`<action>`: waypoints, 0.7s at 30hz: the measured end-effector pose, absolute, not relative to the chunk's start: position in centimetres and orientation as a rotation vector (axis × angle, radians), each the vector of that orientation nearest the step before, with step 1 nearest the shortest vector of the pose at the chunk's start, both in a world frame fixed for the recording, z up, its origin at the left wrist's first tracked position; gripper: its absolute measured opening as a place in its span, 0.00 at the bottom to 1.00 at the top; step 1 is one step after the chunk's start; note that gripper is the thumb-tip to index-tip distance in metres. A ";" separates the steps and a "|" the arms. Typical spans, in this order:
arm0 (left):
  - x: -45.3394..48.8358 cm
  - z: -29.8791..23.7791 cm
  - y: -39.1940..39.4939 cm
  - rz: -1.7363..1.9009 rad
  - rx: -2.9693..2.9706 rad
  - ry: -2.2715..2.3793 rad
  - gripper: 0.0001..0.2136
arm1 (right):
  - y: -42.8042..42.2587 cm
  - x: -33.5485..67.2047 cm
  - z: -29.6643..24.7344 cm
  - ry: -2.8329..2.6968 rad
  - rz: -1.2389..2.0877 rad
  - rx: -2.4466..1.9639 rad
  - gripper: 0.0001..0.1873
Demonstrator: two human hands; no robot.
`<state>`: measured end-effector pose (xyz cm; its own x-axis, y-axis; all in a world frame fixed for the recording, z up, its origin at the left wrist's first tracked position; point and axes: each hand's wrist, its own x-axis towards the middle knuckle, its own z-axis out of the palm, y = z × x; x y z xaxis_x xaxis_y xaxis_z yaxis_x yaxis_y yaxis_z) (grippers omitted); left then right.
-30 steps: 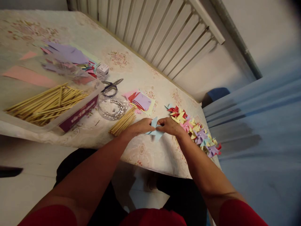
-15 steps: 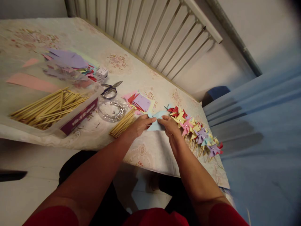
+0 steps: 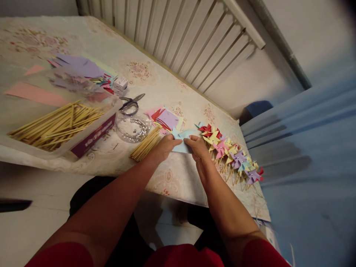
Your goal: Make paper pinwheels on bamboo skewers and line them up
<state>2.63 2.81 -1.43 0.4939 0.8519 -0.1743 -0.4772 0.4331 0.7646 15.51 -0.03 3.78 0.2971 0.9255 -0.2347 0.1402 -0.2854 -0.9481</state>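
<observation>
In the head view, a pale flowered tablecloth (image 3: 155,89) covered the work surface, its far edge running along a pale slatted frame (image 3: 167,37); a blue curtain (image 3: 306,129) hung on the right. Between a bundle of sticks (image 3: 146,146) and a cluster of colourful pinwheels (image 3: 221,148) was the light-blue paper (image 3: 183,147), thin, with a pointed flap on its far side. The left hand (image 3: 166,146) and right hand (image 3: 199,147) pinched its opposite sides, thumbs uppermost.

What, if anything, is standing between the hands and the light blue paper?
Nothing visible: the left hand and right hand both grip the light blue paper directly. The thin sticks lie to its left, the pinwheels to its right, neither in between.
</observation>
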 end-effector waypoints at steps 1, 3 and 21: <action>2.6 -1.5 2.8 0.893 0.707 0.597 0.16 | 0.0 15.5 3.8 -0.979 1.087 -1.657 0.16; 2.7 -1.5 2.8 0.897 0.698 0.587 0.17 | 0.0 15.3 3.9 -0.963 1.097 -1.642 0.16; 2.2 -0.9 2.9 0.930 0.705 0.511 0.18 | -0.4 17.0 4.2 -0.998 1.082 -1.594 0.16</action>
<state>2.20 2.94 -0.89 0.5087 0.8554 -0.0978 -0.5410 0.4059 0.7365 16.97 -0.38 4.21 0.2806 0.9402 -0.1929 0.1164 -0.2329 -0.9655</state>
